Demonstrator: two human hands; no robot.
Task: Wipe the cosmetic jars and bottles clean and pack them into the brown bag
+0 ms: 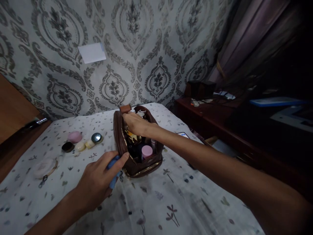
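Note:
A brown zippered toiletry bag (144, 169) stands unzipped on the bed. Inside it are a pink-lidded jar (147, 151), a gold-coloured item (134, 138) and other containers I cannot make out. My right hand (137, 123) reaches into the far left part of the bag, and its fingertips are hidden there. At the bag's near left edge, my left hand (97, 178) is closed around a crumpled blue cloth (113, 173), its thumb against the bag's side.
Left on the patterned bedsheet (156, 205) lie a pink rounded item (75, 136), a dark round lid (67, 147), small cream pieces (80, 146), a shiny round tin (96, 137) and a pale round case (45, 168). A phone (183, 134) lies right of the bag, beside a dark red desk (190, 112).

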